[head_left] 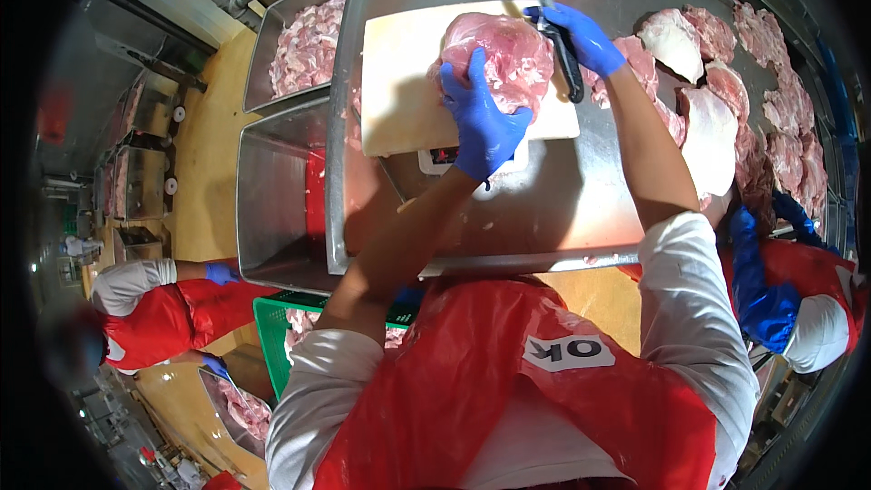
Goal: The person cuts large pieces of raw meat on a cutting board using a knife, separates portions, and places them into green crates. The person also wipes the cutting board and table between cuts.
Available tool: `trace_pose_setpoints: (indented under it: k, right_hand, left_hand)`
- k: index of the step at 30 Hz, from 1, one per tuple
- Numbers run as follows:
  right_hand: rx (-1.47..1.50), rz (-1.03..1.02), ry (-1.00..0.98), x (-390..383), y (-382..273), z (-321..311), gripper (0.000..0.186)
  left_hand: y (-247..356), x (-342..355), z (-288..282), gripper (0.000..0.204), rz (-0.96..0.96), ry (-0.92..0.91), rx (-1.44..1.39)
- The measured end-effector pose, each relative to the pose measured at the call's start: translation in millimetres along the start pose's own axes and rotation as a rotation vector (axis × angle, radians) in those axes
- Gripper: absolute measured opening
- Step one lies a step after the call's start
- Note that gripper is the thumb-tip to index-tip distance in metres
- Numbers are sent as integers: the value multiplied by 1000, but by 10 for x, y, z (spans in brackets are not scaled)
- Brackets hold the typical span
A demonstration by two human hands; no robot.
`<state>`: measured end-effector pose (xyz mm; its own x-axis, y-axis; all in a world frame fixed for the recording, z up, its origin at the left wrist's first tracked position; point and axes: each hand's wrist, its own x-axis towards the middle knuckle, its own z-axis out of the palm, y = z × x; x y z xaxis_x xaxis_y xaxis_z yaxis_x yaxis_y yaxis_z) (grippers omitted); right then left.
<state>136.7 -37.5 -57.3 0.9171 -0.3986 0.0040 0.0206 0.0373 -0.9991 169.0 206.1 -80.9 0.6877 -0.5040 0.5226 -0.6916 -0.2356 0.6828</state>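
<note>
My left hand (pixel 481 122), in a blue glove, lies flat with its fingers spread on the near side of a big pink piece of meat (pixel 504 59), pressing it down without gripping it. My right hand (pixel 585 36), also in a blue glove, is closed tight around the dark handle of a knife (pixel 553 23), and the long blade points away toward twelve o'clock. The meat sits on a pale cutting board (pixel 399 82) in the middle of the steel table (pixel 562 209). I think the meat is soft, wet and slippery, and heavy enough to sag, so it could slide under my palm. The best place to hold it looks like the thick top, pressing down with a flat hand, fingers well away from the blade. At three o'clock more pieces of meat (pixel 717 118) lie in a pile on the table. At nine o'clock is a steel bin (pixel 272 209), and at ten o'clock a tray of small meat bits (pixel 304 45). At six o'clock, under the table edge, I see a green crate (pixel 269 327).
</note>
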Motion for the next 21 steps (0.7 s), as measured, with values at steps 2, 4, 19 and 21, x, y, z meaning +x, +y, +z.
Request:
trace_pose_setpoints:
  k: [2,4,19,21]
  right_hand:
    - [97,174,-81,184,-22,0,34]
    - [89,298,-129,207,-88,63,33]
    - [-962,-60,66,-920,-50,1702,25]
    - [-1051,-222,44,-698,-24,1811,19]
  left_hand:
    - [-139,138,78,101,118,27,-96]
    - [-427,370,25,101,255,1,-190]
    - [-738,179,-833,20,89,-17,-322]
    - [-718,142,-905,12,93,28,-263]
